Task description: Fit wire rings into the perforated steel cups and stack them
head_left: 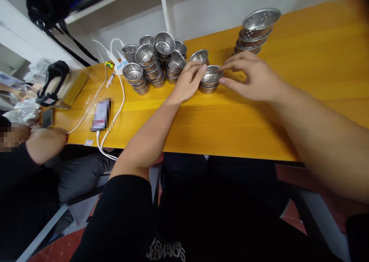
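A short stack of small perforated metal cups [210, 80] stands on the yellow table [230, 120]. My left hand [188, 81] touches its left side with the fingers curled around it. My right hand [253, 77] holds its right rim with thumb and fingertips. Just behind the left hand sits a single metal cup [198, 56]. A cluster of several stacked perforated cups [154, 60] stands to the left. A taller stack of wider perforated bowls [256, 29] stands behind my right hand.
White cables [115, 97] and a phone [100, 114] lie on the table's left part, with a black strap device on a box [54, 85]. Another person's arm [43, 143] rests at the left edge. A shelf and wall run behind the table.
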{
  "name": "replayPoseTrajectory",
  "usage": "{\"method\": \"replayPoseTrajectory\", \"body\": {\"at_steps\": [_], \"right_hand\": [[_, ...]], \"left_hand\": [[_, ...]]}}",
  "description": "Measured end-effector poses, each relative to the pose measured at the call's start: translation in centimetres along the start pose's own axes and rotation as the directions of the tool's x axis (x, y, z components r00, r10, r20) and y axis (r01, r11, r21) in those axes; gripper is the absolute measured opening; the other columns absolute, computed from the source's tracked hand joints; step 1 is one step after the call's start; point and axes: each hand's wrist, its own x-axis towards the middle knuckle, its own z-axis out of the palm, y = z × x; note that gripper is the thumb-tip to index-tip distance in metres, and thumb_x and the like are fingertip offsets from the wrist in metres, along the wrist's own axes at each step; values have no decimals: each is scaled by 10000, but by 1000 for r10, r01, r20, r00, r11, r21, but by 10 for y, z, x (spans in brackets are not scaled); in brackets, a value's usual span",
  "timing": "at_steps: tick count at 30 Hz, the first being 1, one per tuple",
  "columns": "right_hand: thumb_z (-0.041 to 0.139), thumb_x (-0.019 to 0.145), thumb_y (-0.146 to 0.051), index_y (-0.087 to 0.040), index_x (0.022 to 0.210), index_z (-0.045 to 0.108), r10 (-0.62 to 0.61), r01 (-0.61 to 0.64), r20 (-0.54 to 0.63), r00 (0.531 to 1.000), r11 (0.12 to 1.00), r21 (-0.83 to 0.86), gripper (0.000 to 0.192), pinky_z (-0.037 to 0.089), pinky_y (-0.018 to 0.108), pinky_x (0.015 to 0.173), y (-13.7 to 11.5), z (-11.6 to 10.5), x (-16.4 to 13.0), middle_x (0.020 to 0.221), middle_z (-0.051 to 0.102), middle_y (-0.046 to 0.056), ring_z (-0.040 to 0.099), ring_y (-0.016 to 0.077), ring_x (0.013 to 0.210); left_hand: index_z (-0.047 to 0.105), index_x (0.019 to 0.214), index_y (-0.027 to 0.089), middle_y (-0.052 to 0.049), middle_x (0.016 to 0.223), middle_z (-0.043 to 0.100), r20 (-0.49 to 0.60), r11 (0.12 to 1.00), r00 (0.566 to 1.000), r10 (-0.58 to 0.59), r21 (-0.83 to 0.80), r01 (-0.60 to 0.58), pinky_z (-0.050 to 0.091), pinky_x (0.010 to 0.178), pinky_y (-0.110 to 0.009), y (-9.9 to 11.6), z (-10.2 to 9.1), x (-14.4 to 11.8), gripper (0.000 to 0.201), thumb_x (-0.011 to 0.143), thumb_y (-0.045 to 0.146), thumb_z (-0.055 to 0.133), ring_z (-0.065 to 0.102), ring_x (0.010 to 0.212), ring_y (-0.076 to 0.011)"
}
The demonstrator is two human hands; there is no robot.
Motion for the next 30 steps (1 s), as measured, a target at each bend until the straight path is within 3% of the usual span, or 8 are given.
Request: {"method": "replayPoseTrajectory", "body": {"at_steps": [5, 10, 15, 17, 21, 25, 30], "right_hand": [[539, 1034, -791, -483, 1394, 708, -15, 15, -5, 1000, 1000, -1, 503, 576, 645, 1203, 1, 0, 0, 1434, 674, 88, 632, 356, 1393], [587, 1039, -765, -337, 1376, 736, -79, 79, -39, 996, 997, 7, 565, 563, 633, 1203, 7, 2, 0, 1340, 691, 140, 662, 353, 1338], [581, 1047, -748, -405, 1403, 715, -53, 53, -36, 998, 999, -6, 512, 559, 645, 1193, 10, 3, 0, 1390, 683, 111, 653, 357, 1348], [585, 1046, -749, -376, 1404, 715, -51, 51, -37, 998, 999, -10, 534, 565, 631, 1182, 10, 2, 0, 1394, 679, 122, 654, 360, 1345], [608, 1059, -715, -279, 1483, 677, -55, 54, -76, 996, 998, -13, 612, 597, 546, 1141, 5, 0, -1, 1376, 668, 157, 695, 330, 1253], [629, 1079, -618, -301, 1639, 563, -60, 60, -137, 989, 998, -7, 646, 612, 520, 1112, -2, -2, -2, 1437, 621, 152, 708, 316, 1221], [599, 1102, -588, -309, 1288, 768, -22, 13, -174, 984, 999, -50, 375, 605, 539, 1092, -6, -8, 0, 1273, 641, 128, 695, 313, 1173]], "left_hand": [[785, 1274, 234, -149, 1515, 655, -12, 1000, 1000, -4, 16, 4, 430, 1364, -476, 4, -2, 0, 940, 949, 982, 315, 622, 1482, -293], [796, 1249, 294, -128, 1550, 655, -17, 1000, 1000, -12, -3, 12, 419, 1390, -524, 6, -4, 0, 885, 924, 996, 367, 606, 1507, -323], [787, 1240, 285, -120, 1517, 678, -51, 999, 998, 44, -6, -44, 449, 1380, -518, 13, -7, -3, 827, 948, 960, 409, 631, 1485, -306], [769, 1265, 282, -122, 1520, 671, -58, 997, 995, 76, 25, -75, 445, 1378, -505, 18, -8, -4, 816, 964, 943, 399, 625, 1488, -297], [710, 1371, 293, -110, 1585, 619, -10, 989, 992, 122, 88, -121, 395, 1396, -502, 32, -13, -7, 795, 997, 906, 367, 569, 1554, -299], [702, 1375, 307, -86, 1577, 625, 87, 977, 981, 175, 111, -184, 382, 1401, -508, 56, -15, -14, 728, 1016, 865, 404, 565, 1566, -310], [682, 1362, 345, -45, 1610, 595, 157, 964, 967, 199, 145, -222, 376, 1412, -507, 80, -12, -23, 571, 1049, 769, 462, 536, 1605, -298]]}}
